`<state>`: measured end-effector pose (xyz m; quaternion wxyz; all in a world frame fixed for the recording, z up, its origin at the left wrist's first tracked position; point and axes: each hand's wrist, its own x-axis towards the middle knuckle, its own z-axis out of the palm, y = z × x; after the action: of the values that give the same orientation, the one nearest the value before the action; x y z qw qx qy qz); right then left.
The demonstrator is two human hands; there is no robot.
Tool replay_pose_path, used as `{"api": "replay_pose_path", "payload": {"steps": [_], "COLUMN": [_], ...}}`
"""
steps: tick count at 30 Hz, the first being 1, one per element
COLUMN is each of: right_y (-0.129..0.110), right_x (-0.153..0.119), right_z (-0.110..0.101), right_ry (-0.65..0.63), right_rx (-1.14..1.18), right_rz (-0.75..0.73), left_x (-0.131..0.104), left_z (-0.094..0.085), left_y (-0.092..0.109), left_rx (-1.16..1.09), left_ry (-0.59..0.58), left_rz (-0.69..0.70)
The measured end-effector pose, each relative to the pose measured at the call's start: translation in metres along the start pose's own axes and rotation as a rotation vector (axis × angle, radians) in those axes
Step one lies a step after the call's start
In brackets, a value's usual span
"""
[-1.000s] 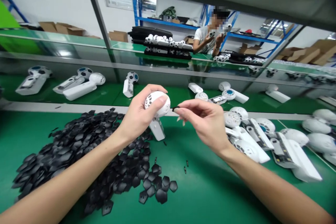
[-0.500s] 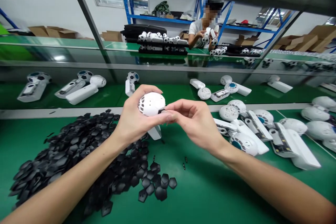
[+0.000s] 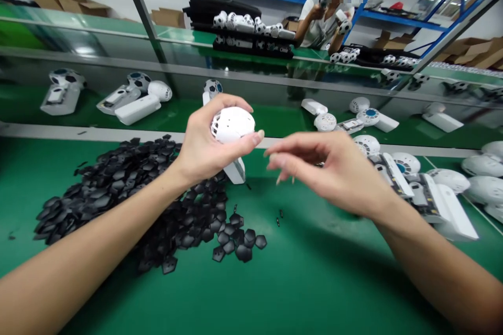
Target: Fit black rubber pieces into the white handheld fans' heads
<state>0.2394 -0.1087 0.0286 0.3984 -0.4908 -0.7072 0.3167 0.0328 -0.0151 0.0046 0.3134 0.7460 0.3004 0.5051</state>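
My left hand (image 3: 212,138) is wrapped round the rounded head of a white ball-headed device (image 3: 234,121). Cut-outs show on the head's left side, and its pale lower body (image 3: 236,171) hangs below my fingers. Off to the right, my right hand (image 3: 322,165) is in the air, apart from the device, with its fingers parted and slightly blurred; nothing shows between them. Beneath the left forearm lies a large pile of black pentagon pieces (image 3: 106,188). Small black clips (image 3: 277,221) rest on the green surface between the hands.
More white devices (image 3: 451,209) crowd the right side of the green table (image 3: 294,288). Others, some with black patches (image 3: 65,89), lie on the strip behind the metal edge (image 3: 23,131). Across the glass, a person (image 3: 322,23) handles similar pieces beside stacked black trays (image 3: 251,44).
My right hand has left the device's head and moved right, its pinch opened. My left hand still holds the device. The view has tilted down.
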Motion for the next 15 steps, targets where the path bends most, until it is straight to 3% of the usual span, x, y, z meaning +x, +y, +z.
{"api": "replay_pose_path", "payload": {"steps": [3, 6, 9, 15], "right_y": [0.007, 0.014, 0.016, 0.017], "right_x": [-0.024, -0.046, -0.056, -0.056], "right_z": [0.015, 0.028, 0.035, 0.044], "right_ry": [-0.275, -0.464, -0.529, -0.537], "right_rx": [-0.276, -0.470, -0.549, -0.616], "right_rz": [0.056, 0.064, 0.107, 0.083], "left_x": [0.003, 0.007, 0.010, 0.011], "left_z": [0.001, 0.002, 0.004, 0.002], "left_y": [-0.008, -0.015, -0.018, -0.019], "left_rx": [-0.052, -0.098, -0.084, -0.097], "left_ry": [0.013, 0.052, 0.058, 0.039], "left_rz": [-0.004, 0.060, 0.118, 0.054]}}
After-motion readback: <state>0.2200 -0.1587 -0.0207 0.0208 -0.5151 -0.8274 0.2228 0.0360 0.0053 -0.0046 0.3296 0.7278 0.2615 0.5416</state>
